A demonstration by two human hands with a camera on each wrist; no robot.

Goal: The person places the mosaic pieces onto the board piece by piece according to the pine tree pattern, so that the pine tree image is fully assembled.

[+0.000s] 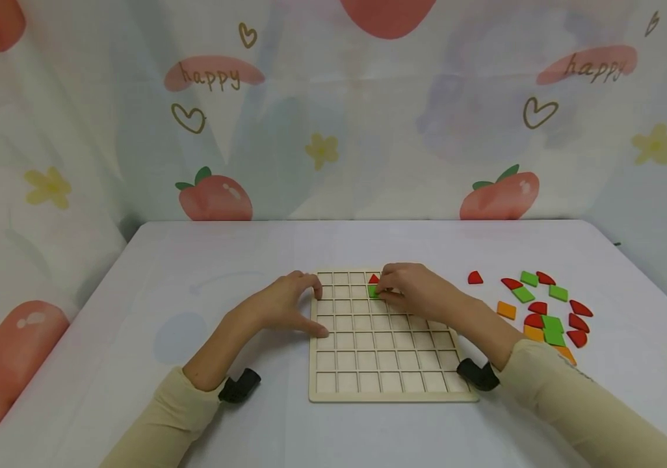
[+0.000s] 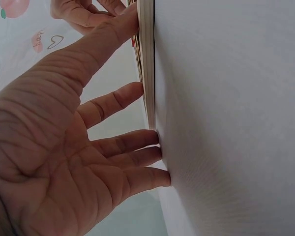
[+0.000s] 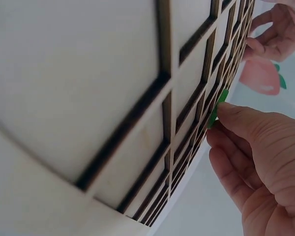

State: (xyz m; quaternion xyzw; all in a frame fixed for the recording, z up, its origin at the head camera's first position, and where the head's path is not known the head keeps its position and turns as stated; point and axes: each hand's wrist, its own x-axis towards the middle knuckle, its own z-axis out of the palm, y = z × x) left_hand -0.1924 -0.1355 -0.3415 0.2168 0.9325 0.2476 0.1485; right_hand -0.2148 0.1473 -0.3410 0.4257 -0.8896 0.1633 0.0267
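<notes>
A pale wooden grid board [image 1: 380, 397] with raised dividers lies flat on the table. My right hand [image 1: 421, 289] pinches a green square tile [image 3: 217, 109] between thumb and fingers, at a cell near the board's far edge. Just beyond that tile, a red piece [image 1: 374, 279] sits in a far-row cell, partly covered by the fingers in the head view. At the board's left side, my left hand [image 1: 283, 304] is spread, its thumb and index finger touching the edge. In the left wrist view its other fingers [image 2: 137, 137] extend down toward the tabletop.
To the right of the board lie several loose pieces: red rounded wedges [image 1: 579, 307], green tiles [image 1: 558, 293] and orange tiles [image 1: 506, 310], some overlapping. A red wedge [image 1: 475, 278] lies apart from them. A printed curtain [image 1: 363, 182] hangs behind the white table [image 1: 275, 429].
</notes>
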